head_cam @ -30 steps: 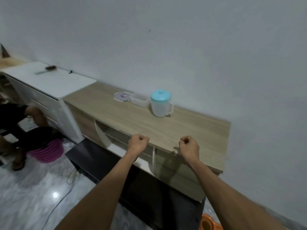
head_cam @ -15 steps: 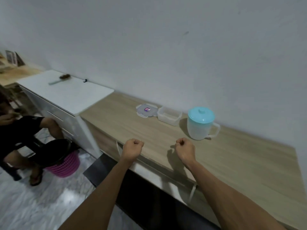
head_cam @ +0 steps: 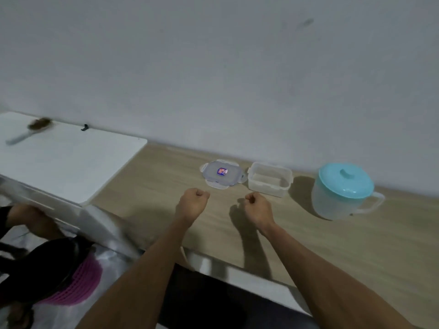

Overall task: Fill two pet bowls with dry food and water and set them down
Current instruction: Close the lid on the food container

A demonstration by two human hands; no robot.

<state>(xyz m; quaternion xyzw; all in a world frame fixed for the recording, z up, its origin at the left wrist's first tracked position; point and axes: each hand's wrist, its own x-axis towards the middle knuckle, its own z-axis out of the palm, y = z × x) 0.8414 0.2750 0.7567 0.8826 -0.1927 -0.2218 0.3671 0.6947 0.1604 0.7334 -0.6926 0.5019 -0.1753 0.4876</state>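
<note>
On the wooden counter (head_cam: 356, 248) by the wall stands a translucent jug (head_cam: 342, 193) with a turquoise lid and a handle on its right. Left of it sits an open clear plastic container (head_cam: 269, 179), and its lid (head_cam: 222, 174) with a small sticker lies flat beside it. My left hand (head_cam: 193, 203) and my right hand (head_cam: 257, 206) are both curled into fists over the counter, just in front of the lid and the container. Neither hand holds anything. No pet bowl shows in this view.
A white cabinet top (head_cam: 66, 157) adjoins the counter on the left, with a brush (head_cam: 31, 130) lying on it. Below left, a person in dark clothes (head_cam: 35, 264) sits by a pink basket (head_cam: 76, 286). The wall runs right behind the counter.
The view has moved closer to the counter and tilted down, so the jug, container and lid appear larger. Both fists have come nearer to the container and lid.
</note>
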